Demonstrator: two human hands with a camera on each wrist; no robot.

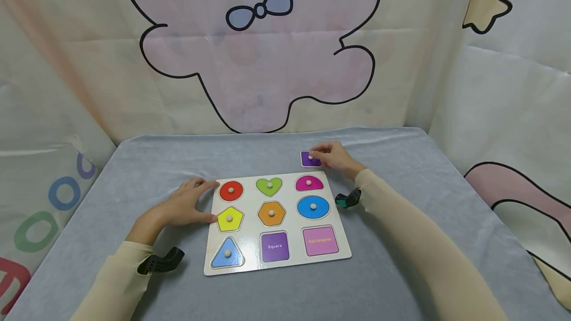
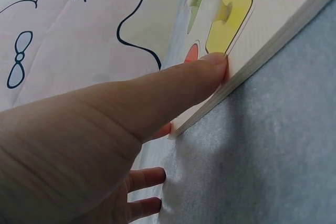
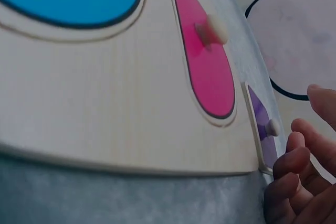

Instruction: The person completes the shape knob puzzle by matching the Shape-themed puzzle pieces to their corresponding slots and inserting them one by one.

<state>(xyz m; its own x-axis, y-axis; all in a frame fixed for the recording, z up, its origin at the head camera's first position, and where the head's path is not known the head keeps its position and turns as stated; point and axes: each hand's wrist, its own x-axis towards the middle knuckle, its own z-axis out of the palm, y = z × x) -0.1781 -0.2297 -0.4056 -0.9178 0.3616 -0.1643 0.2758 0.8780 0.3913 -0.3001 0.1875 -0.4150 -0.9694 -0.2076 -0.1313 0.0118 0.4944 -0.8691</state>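
A white wooden knob-puzzle board point(image 1: 285, 217) lies on the cloth. My left hand point(image 1: 185, 204) is at its left edge, index finger at the far corner, thumb point(image 2: 207, 72) straight against the edge beside the yellow pentagon point(image 1: 229, 218). Its other fingers spread off the board. Beyond the far right corner lies a purple puzzle piece point(image 1: 307, 161) with a pale knob point(image 3: 272, 127). My right hand point(image 1: 335, 156) hovers at that piece. In the right wrist view, its thumb and index fingertips stand apart, close to the knob and not around it.
The board's near row has a blue triangle point(image 1: 227, 253) and two recesses, labelled Square point(image 1: 274, 246) and Rectangular point(image 1: 320, 240). Other knobbed shapes fill the two farther rows. Grey cloth point(image 1: 392, 281) covers the table; printed curtains point(image 1: 258, 63) hang behind and beside it.
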